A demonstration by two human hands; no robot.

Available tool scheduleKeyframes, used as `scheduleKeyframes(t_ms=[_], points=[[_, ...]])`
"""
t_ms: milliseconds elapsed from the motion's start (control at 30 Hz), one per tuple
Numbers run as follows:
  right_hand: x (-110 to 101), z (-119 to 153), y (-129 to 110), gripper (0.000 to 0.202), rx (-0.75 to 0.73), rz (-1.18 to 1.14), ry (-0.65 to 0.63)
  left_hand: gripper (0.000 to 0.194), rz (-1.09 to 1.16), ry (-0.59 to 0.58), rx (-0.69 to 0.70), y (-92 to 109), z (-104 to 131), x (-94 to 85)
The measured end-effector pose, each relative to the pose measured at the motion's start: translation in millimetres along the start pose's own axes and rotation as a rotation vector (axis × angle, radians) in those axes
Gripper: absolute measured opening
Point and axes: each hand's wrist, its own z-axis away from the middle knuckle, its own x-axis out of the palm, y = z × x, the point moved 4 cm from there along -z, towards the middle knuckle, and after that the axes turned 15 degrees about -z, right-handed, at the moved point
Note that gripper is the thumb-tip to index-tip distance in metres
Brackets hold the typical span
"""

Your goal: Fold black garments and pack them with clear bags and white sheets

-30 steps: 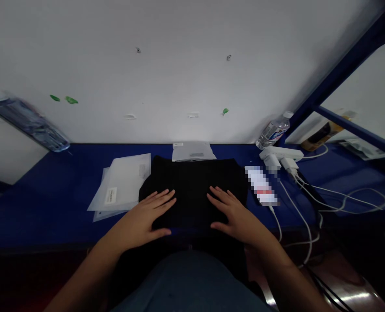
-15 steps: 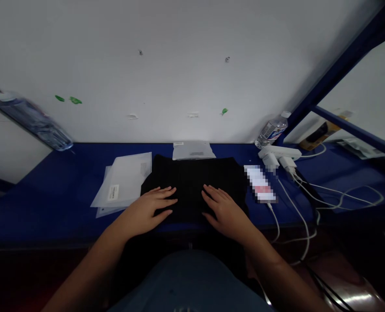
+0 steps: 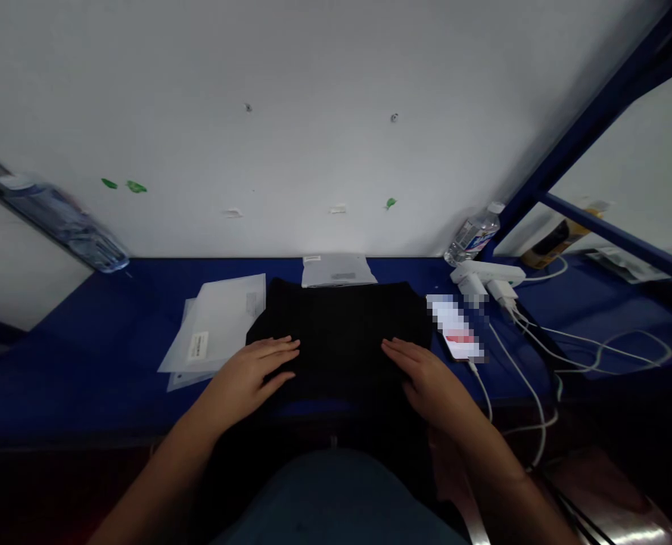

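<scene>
A black garment [image 3: 341, 322] lies spread on the blue table [image 3: 126, 325] in front of me; its exact kind is hard to make out in the dark cloth. My left hand [image 3: 262, 371] rests on its left side, fingers stretched out and palm down. On the right side of the cloth lies my right hand [image 3: 424, 375], flat with its fingers extended close together. Neither hand grips anything. Translucent plastic bags [image 3: 222, 314] with a barcode label lie left of the garment. Behind it, against the wall, sits another packaged bag [image 3: 336, 270].
Right of the garment is a phone [image 3: 455, 329] on a charging cable. Beyond it stand a white power strip [image 3: 492, 271] with plugs and a water bottle [image 3: 473, 236]. A large bottle [image 3: 66, 223] leans at the far left. White cables [image 3: 532, 390] hang over the table's front edge.
My right hand has slid to the right across the garment, toward its right edge. My left hand has shifted slightly left. The view has tilted up a little.
</scene>
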Motion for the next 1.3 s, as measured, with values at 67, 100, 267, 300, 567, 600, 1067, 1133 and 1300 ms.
scheduleKeyframes(t_ms=[67,100,267,300,567,600,1067,1133,1300], points=[[-7.2,6.6,13.5,0.075,0.050,-0.071,0.061,0.035,-0.034,-0.014,0.039,-8.4,5.9,2.5],[-9.4,8.8,18.6,0.069,0.070,-0.118,0.086,0.034,-0.041,-0.008,0.046,-12.9,8.5,2.6],[-13.3,12.4,25.6,0.041,0.073,-0.394,0.201,0.033,0.023,0.033,0.031,-21.5,14.3,-9.9],[-14.4,13.5,24.4,0.037,0.060,-0.440,0.221,0.033,0.046,0.032,0.042,-18.8,14.9,-14.2],[-26.5,24.9,14.7,0.022,0.059,-0.554,0.396,0.027,0.135,0.045,0.016,0.7,27.4,-35.7],[-26.9,21.8,15.4,0.022,0.098,-0.537,0.424,0.026,0.134,0.058,0.005,0.1,25.7,-36.2],[-45.2,-94.8,30.2,0.024,0.459,0.190,0.278,0.028,-0.207,0.037,-0.289,-41.2,-92.6,-18.8],[-41.1,-94.7,28.5,0.027,0.420,0.290,0.292,0.031,-0.241,0.053,-0.248,-38.8,-90.9,-10.9],[-27.1,-75.2,12.9,0.050,0.172,0.314,0.434,0.048,-0.194,0.121,-0.022,-19.2,-70.1,-6.0]])
